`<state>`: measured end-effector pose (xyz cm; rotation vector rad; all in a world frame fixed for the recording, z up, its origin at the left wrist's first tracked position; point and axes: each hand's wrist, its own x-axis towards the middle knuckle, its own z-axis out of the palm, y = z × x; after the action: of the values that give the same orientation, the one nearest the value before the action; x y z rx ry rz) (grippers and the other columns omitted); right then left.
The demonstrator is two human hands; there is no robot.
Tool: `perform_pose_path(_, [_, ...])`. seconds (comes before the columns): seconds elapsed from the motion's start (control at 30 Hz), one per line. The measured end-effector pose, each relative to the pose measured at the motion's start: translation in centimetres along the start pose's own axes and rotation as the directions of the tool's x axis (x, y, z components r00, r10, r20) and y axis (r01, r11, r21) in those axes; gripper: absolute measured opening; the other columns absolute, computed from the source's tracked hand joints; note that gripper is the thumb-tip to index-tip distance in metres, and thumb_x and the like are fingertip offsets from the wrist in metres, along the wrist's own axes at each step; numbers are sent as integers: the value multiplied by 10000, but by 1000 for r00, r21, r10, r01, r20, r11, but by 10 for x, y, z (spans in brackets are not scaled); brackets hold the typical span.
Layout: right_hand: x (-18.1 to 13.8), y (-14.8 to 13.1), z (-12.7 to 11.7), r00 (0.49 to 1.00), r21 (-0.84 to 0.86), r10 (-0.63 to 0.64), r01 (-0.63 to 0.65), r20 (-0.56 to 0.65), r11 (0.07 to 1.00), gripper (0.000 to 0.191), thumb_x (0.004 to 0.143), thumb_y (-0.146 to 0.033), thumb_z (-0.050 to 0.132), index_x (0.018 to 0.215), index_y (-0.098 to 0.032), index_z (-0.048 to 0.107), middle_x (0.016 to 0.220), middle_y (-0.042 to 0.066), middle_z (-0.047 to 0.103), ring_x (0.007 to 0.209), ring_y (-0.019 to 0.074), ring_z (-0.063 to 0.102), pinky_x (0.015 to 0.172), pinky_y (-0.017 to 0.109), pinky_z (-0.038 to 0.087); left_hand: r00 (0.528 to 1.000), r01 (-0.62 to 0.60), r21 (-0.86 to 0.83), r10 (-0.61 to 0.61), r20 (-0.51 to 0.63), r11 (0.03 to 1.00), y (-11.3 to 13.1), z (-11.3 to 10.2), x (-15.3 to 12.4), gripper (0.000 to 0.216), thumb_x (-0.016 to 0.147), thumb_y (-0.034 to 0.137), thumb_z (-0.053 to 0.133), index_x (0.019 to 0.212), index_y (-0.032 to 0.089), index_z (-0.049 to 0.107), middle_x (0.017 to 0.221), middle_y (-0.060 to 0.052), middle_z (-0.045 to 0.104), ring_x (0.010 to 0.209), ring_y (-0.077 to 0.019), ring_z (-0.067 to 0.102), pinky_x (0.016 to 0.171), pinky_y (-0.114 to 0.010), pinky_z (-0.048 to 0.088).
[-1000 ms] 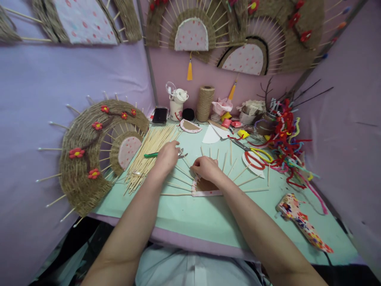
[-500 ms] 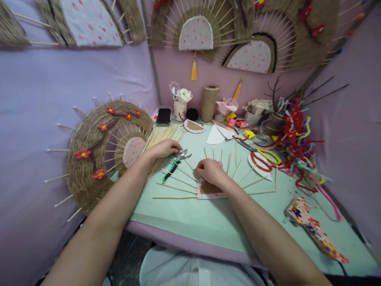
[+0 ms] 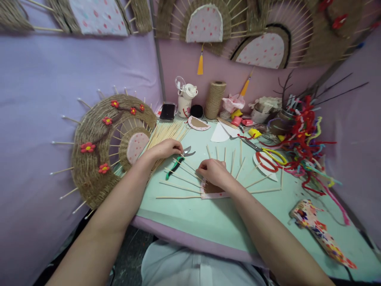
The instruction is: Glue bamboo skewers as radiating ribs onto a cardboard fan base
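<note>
On the table lies a half-round cardboard piece (image 3: 214, 195) edged in spotted white fabric, with thin wooden sticks (image 3: 179, 185) fanning out from its curve. My right hand (image 3: 213, 171) is over the piece, its fingers pinched at the inner end of one stick. Thumb and fingers of my left hand (image 3: 170, 147) close on what looks like that stick's outer end. Just below the left fingers lie green-handled pruning shears (image 3: 175, 167), apart from the cardboard. A bundle of loose sticks (image 3: 167, 133) is partly under my left wrist.
A twine-wound arch with red flowers (image 3: 89, 147) leans at left. Along the back stand a twine spool (image 3: 215, 99) and a white cup (image 3: 183, 106). Scissors (image 3: 268, 159), pipe cleaners (image 3: 306, 127) and a flower-patterned glue gun (image 3: 321, 232) lie at right.
The view has shifted a little, so most things appear farther right. Both hands keep nearly the same pose over the sticks and cardboard.
</note>
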<state>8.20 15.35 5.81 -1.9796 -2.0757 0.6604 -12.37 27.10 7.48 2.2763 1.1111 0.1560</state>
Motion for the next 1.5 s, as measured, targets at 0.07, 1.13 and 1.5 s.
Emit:
perform_pose_path(0.07, [-1, 0, 1, 1000, 0, -8, 8, -1, 1000, 193, 820, -264, 554, 707, -212, 701, 699, 20, 710, 756, 172, 591, 789, 329, 277, 1000, -3, -5, 3, -6, 1000, 1, 2, -2, 150, 808, 254, 595, 861, 178, 713, 889, -15, 736, 834, -142, 638, 764, -224, 444])
perform_pose_path(1.13, [-98, 55, 8, 873, -380, -371, 242, -316, 893, 148, 901, -307, 642, 1043, -307, 686, 1252, 19, 670, 1126, 298, 502, 859, 453, 272, 995, -98, -14, 98, -7, 995, -10, 5, -7, 206, 793, 305, 597, 864, 153, 717, 891, -44, 740, 821, -151, 640, 760, -229, 453])
perform_pose_path(1.5, [-101, 62, 22, 797, -278, -475, 393, -373, 877, 148, 960, -278, 557, 1031, -260, 685, 1050, 18, 746, 1031, 233, 555, 859, 424, 245, 992, -125, -6, 125, -11, 992, -9, 4, -8, 194, 811, 294, 597, 876, 167, 728, 904, -36, 742, 838, -150, 644, 769, -229, 462])
